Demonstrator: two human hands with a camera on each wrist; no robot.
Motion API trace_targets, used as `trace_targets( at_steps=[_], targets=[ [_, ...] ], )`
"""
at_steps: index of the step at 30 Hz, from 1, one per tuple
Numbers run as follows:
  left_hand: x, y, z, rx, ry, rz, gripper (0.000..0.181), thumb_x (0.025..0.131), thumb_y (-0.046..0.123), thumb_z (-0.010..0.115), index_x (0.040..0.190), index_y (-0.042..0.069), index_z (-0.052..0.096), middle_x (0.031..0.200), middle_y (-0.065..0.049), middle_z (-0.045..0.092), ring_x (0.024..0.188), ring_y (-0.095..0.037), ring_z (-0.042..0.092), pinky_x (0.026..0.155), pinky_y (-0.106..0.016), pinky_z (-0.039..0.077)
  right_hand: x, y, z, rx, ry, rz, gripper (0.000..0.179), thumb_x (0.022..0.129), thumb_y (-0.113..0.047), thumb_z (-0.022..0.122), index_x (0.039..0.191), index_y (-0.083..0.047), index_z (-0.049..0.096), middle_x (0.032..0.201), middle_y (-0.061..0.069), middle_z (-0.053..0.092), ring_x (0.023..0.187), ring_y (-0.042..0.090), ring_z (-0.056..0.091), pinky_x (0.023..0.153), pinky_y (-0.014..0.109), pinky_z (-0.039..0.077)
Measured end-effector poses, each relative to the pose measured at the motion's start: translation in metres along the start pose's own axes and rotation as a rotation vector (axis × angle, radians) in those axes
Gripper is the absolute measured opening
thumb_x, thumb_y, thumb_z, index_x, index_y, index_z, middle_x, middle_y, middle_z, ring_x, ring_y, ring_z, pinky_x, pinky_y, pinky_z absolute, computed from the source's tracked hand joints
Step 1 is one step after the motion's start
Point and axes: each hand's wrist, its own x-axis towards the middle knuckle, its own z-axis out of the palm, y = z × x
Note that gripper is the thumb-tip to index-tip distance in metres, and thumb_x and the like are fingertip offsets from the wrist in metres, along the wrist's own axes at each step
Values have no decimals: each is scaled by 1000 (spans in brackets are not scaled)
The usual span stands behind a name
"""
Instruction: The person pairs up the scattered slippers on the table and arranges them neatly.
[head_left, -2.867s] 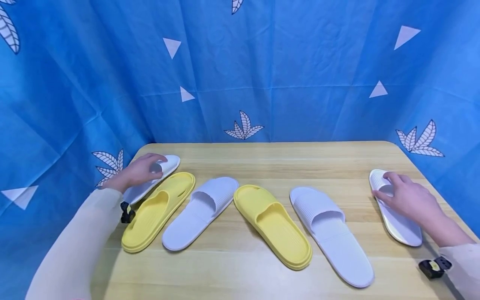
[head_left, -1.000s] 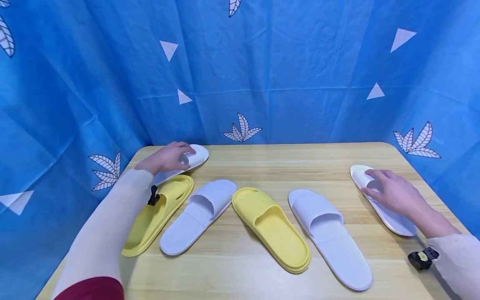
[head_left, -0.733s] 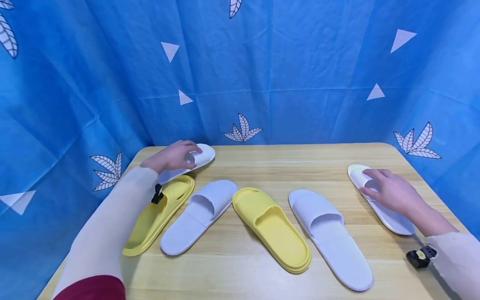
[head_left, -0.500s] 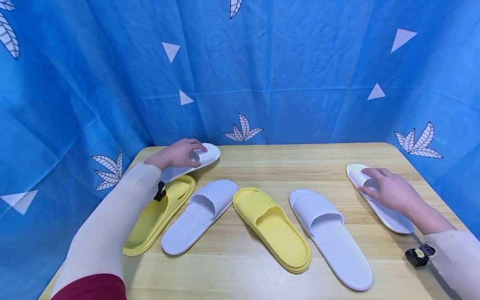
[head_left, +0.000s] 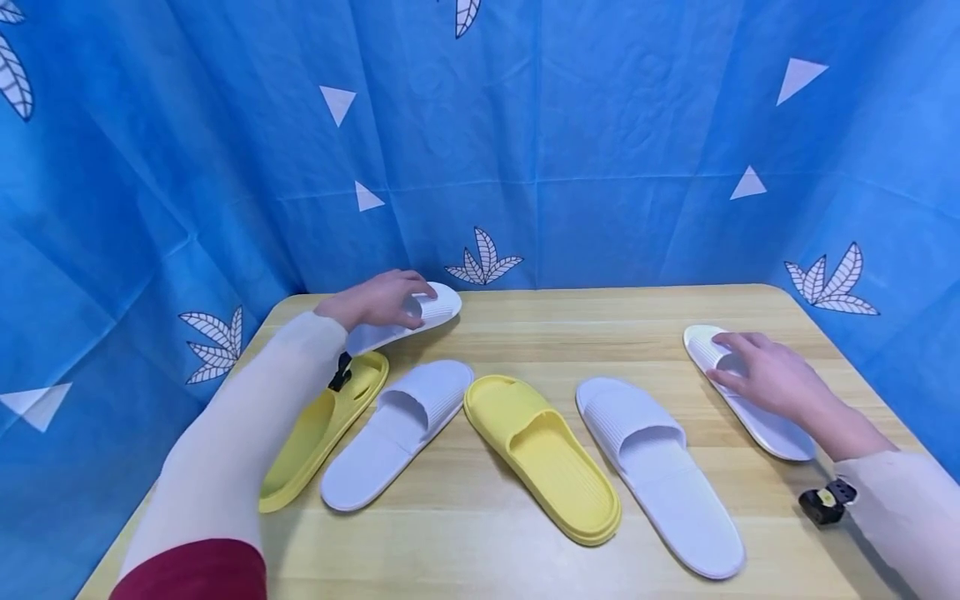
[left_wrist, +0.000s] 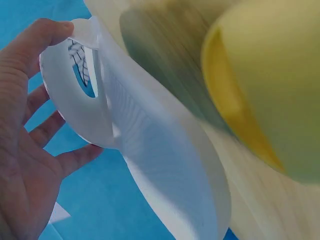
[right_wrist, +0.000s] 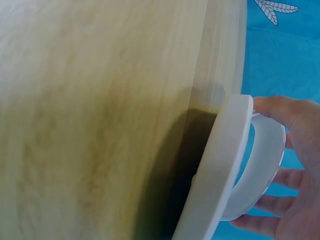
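Observation:
At the back left, my left hand (head_left: 382, 300) grips a white slipper (head_left: 444, 307) across its ribbed strap. In the left wrist view the thumb is on one side of the strap (left_wrist: 65, 95) and fingertips on the other. That slipper hangs over the wood, its shadow falling apart from the sole. At the right, my right hand (head_left: 776, 379) holds another white slipper (head_left: 780, 435) by the strap, thumb and fingers at its two sides. A dark shadow runs along its sole (right_wrist: 220, 160) in the right wrist view. The hands cover part of both straps.
Between the hands lie a yellow slipper (head_left: 300, 442) partly behind my left sleeve, a white slipper (head_left: 397, 433), a second yellow one (head_left: 543, 458) and another white one (head_left: 663, 479). They rest on a wooden table (head_left: 480, 567). A blue curtain (head_left: 600, 125) hangs behind it.
My left hand has carried its white slipper to the right and toward the back edge. My right hand has brought its slipper leftward and slightly back. The slippers between them stay put.

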Motion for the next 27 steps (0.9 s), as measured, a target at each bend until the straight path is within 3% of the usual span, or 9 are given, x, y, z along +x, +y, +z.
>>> trace_targets(
  at_steps=[8, 19, 27],
  targets=[
    [22, 22, 5, -5, -48, -1, 52, 86, 37, 73, 134, 22, 60, 142, -8, 47, 131, -30, 40, 109, -50, 35, 3, -4, 0, -2, -18, 7, 67, 95, -51, 57, 139, -3, 46, 135, 38, 41, 116, 60, 43, 91, 72, 36],
    [40, 46, 14, -25, -59, 27, 51, 87, 39, 73, 134, 25, 59, 145, -5, 45, 135, -29, 36, 111, -49, 32, 8, -9, 0, 2, -18, 8, 66, 94, -50, 59, 140, -4, 47, 137, 37, 41, 117, 60, 42, 91, 72, 36],
    [54, 61, 22, -4, -34, 149, 51, 88, 35, 72, 134, 20, 59, 141, -7, 49, 131, -28, 42, 111, -43, 33, 11, -12, 0, -2, -35, 0, 68, 95, -52, 56, 141, -4, 45, 138, 36, 39, 118, 60, 41, 90, 73, 36]
  ],
)
